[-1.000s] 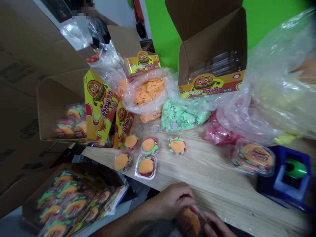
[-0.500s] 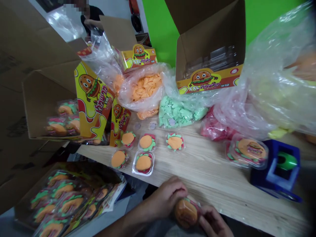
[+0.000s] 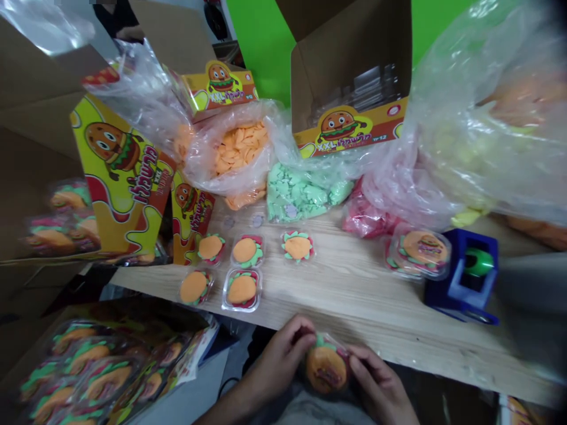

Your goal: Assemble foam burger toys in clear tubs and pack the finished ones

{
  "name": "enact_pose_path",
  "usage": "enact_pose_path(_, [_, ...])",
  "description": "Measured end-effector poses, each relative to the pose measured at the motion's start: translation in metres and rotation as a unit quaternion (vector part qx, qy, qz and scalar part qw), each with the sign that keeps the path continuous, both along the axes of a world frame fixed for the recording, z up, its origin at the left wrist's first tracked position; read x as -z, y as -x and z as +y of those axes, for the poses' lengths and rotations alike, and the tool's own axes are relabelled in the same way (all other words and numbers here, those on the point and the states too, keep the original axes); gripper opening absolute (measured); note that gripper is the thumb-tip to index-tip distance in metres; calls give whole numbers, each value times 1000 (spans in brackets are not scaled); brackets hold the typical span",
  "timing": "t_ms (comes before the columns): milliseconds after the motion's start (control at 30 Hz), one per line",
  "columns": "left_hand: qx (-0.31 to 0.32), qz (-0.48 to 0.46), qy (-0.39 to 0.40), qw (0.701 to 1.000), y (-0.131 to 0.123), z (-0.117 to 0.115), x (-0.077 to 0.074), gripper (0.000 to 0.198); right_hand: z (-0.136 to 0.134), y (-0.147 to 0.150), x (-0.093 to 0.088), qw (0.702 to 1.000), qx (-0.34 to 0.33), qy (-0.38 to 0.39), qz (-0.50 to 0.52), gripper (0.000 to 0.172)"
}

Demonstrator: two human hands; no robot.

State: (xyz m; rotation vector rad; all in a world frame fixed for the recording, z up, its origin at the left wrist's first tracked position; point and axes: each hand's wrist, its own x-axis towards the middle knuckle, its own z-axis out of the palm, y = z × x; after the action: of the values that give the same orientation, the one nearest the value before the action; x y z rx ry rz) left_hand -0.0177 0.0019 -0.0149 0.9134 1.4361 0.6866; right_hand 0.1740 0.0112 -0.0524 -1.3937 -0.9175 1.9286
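Between my two hands, just in front of the table's near edge, is a burger-shaped candy pack (image 3: 326, 370) in clear plastic, its printed bun facing me. My left hand (image 3: 289, 348) pinches the pack's upper left edge, fingers curled. On the opposite side, my right hand (image 3: 376, 375) grips the rim with thumb and fingers. Beyond them, several clear trays of layered candy stand on the table, the nearest being a tray (image 3: 241, 289) with an orange piece on top. Two stacked burger packs (image 3: 420, 252) sit to the right, against a blue tape dispenser (image 3: 463, 277).
Bags of orange pieces (image 3: 241, 147), green pieces (image 3: 303, 192) and pink pieces (image 3: 370, 212) line the table's back. Behind them stands an open display box (image 3: 349, 133) with clear plastic inside. Lower left, a carton holds several burger packs (image 3: 91, 357). Another person's arm (image 3: 128, 32) shows at the back.
The pack has turned so that its printed bun faces up toward me, and both hands have shifted around its edges. My view has swung, moving the table scene leftward.
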Motion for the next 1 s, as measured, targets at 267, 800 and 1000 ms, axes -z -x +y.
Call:
enact_pose_path(267, [142, 54, -75, 985, -11, 33, -8, 12, 33, 4, -29, 995, -87, -41, -29, 18])
enact_pose_path(800, [112, 66, -33, 991, -8, 17, -3, 19, 15, -6, -21, 997, -62, 5, -40, 20])
enact_pose_path(1000, [77, 27, 15, 997, -12, 12, 5, 14, 32, -1, -37, 976, -149, -105, -118, 13])
